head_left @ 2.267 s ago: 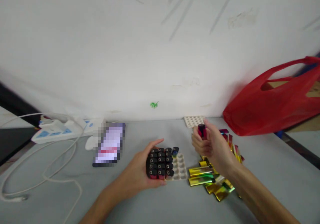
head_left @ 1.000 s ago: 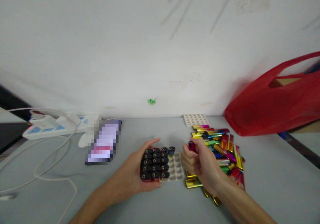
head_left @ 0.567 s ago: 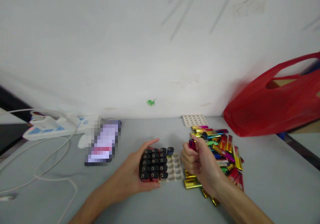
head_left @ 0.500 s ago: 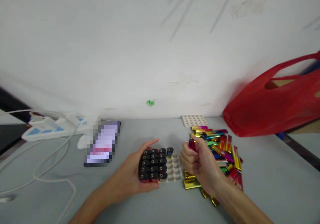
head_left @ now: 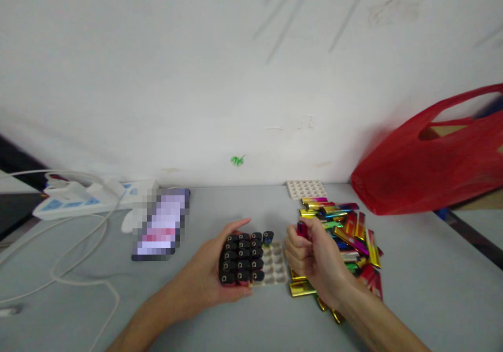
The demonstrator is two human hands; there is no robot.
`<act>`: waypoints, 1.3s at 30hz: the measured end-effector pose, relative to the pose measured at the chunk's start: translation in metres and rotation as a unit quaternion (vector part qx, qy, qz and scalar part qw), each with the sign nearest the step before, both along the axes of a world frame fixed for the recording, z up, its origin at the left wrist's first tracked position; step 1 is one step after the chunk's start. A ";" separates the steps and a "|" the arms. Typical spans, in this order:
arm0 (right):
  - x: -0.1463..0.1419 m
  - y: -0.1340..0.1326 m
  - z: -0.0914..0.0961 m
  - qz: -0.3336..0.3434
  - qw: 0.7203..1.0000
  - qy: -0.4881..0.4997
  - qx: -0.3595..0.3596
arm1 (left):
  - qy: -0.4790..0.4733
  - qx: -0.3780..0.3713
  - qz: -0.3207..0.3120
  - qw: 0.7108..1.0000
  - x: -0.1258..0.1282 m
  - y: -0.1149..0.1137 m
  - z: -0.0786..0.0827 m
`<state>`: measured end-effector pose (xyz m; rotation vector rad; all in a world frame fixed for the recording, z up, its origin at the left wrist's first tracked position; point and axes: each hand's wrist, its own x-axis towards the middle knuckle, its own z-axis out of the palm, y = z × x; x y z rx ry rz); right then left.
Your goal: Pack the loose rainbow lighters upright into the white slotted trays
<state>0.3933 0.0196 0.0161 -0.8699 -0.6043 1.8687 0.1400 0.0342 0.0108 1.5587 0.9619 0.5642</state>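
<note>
My left hand (head_left: 206, 260) is closed round the left end of a white cell tray (head_left: 280, 273), its thumb and fingers along the sides. Several lighters (head_left: 243, 253) stand upright in the tray's left cells, black tops up; the cells at the right show as bare hollows. One lighter (head_left: 268, 238) stands at the far end of a partly filled row. Just right of the tray, my right hand (head_left: 310, 252) is curled in a fist round a shiny purple-red lighter (head_left: 302, 229), mostly hidden by the fingers. Behind and beside that hand lies a loose pile of shiny coloured lighters (head_left: 356, 244).
A second white cell tray (head_left: 306, 189) lies against the wall. To the right leans a red bag (head_left: 428, 158). At the left are a phone (head_left: 161, 226) with a blurred screen, a white power strip (head_left: 94, 200) and loose white cables (head_left: 108, 284).
Both hands, the tray and the lighters keep almost the same places. Only a very slight shift of the whole view shows.
</note>
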 end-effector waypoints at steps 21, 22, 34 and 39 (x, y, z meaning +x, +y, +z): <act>0.004 -0.008 0.016 -0.045 0.859 -0.378 0.341 | 0.012 0.010 0.009 1.000 0.001 -0.001 0.002; 0.006 -0.007 0.016 -0.030 0.853 -0.384 0.351 | 0.006 0.006 0.007 1.000 0.001 -0.001 0.001; 0.016 -0.001 0.008 0.001 0.773 -0.462 0.435 | -0.009 -0.002 0.004 1.000 -0.001 0.001 -0.004; 0.017 -0.003 0.009 -0.005 0.780 -0.464 0.421 | -0.010 -0.023 -0.004 1.000 -0.001 0.001 -0.004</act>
